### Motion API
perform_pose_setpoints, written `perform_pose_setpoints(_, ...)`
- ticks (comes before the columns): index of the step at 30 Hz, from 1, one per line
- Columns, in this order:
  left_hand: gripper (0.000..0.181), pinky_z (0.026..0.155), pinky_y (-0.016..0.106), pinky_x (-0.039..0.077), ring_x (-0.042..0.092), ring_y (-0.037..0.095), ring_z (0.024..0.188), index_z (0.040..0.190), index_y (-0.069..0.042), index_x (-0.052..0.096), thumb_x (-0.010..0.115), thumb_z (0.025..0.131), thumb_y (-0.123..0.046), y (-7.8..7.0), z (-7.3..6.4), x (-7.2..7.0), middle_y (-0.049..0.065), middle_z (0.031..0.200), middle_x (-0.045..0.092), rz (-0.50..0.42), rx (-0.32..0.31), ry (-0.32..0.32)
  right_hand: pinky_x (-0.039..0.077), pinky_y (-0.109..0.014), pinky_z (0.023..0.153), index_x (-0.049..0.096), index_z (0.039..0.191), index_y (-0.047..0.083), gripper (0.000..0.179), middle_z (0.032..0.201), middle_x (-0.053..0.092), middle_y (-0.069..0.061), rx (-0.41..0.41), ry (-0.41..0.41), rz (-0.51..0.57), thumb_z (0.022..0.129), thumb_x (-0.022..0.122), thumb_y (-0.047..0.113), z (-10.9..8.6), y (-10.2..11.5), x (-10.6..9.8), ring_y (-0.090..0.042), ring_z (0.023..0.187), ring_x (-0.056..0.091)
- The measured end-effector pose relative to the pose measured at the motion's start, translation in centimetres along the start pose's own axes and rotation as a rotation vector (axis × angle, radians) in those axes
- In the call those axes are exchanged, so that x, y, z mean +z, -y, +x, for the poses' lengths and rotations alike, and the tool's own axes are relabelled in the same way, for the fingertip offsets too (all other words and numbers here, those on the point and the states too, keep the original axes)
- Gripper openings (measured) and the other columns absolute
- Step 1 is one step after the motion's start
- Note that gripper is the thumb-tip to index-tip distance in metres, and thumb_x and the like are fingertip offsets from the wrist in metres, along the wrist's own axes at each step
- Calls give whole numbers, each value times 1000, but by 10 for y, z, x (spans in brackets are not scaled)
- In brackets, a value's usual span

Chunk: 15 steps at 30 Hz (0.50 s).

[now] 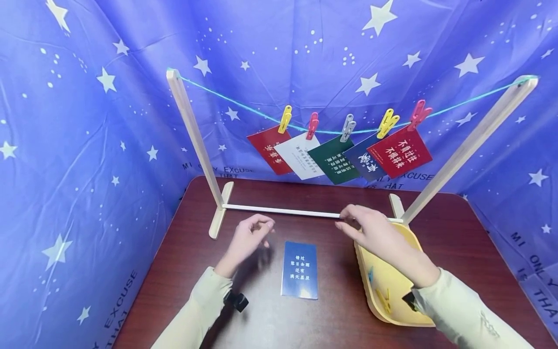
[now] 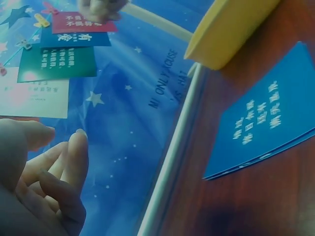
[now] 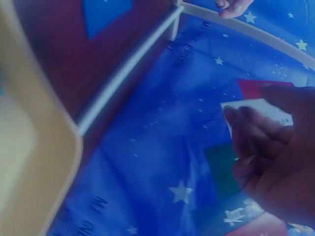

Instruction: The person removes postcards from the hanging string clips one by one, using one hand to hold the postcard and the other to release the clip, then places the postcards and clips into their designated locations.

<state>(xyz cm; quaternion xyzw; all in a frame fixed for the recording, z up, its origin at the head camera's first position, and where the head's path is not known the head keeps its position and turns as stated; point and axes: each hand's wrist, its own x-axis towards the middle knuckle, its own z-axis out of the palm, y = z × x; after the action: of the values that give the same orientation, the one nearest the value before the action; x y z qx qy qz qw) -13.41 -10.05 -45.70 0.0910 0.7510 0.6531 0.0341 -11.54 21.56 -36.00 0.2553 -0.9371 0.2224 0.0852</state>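
The blue cards [image 1: 300, 271] lie in a small stack on the desk [image 1: 340, 320], in the gap between the two hands and touched by neither. From the left hand [image 1: 249, 236] they sit at about four o'clock; from the right hand [image 1: 370, 228], at about eight. The left hand's fingers are loosely bent, the thumb parted from the forefinger, nothing between them. The right hand is much the same, relaxed with a gap at the thumb and no hold on anything; its fingertips overlap the white crossbar [image 1: 283, 211], though I can't tell whether they touch it.

Over at three o'clock from the stack, partly under the right forearm, stands a yellow tray [image 1: 365, 286] with a yellow clothespin [image 1: 384, 300] inside. Up towards one o'clock, a green cord [image 1: 235, 102] sags between two wooden posts, and five cards hang from it side by side, each on its own peg: a left-hand red card [image 1: 270, 150], a white card [image 1: 301, 155], a green card [image 1: 333, 162], a dark blue card [image 1: 366, 157] and a right-hand red card [image 1: 401, 151]. Starry blue cloth [image 1: 261, 43] drapes behind everything.
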Motion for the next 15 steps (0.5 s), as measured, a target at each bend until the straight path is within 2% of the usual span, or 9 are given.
perform_pose_setpoints(3,19,53,25,53,66,29,54,112,6,70,67,101,-9,-4,8,-1,26,97,75,-13,10,-39,57,-37,71,69,100,11,16,89,70,1,-65,-28,-9,91,80,15,12,5,-8,-17,80,64)
perform_pose_setpoints(5,18,53,23,50,67,32,55,112,5,70,68,101,-9,-8,13,-2,26,98,75,-19,23,-62,59,-39,73,69,103,11,17,92,71,-1,-81,-23,-25,91,80,16,21,10,-15,-18,82,66)
perform_pose_setpoints(11,18,54,21,47,63,12,51,113,5,71,68,101,-7,-15,31,-8,25,102,75,-83,62,-117,60,-43,73,70,106,10,22,96,73,-5,-59,-12,-99,92,81,23,43,24,-33,-21,85,67)
perform_pose_setpoints(15,19,59,22,52,63,9,51,116,6,71,68,100,-4,-18,45,-9,28,104,73,-130,100,-136,60,-46,77,71,108,9,23,98,74,-7,-27,-8,-98,94,79,24,57,32,-52,-23,87,68)
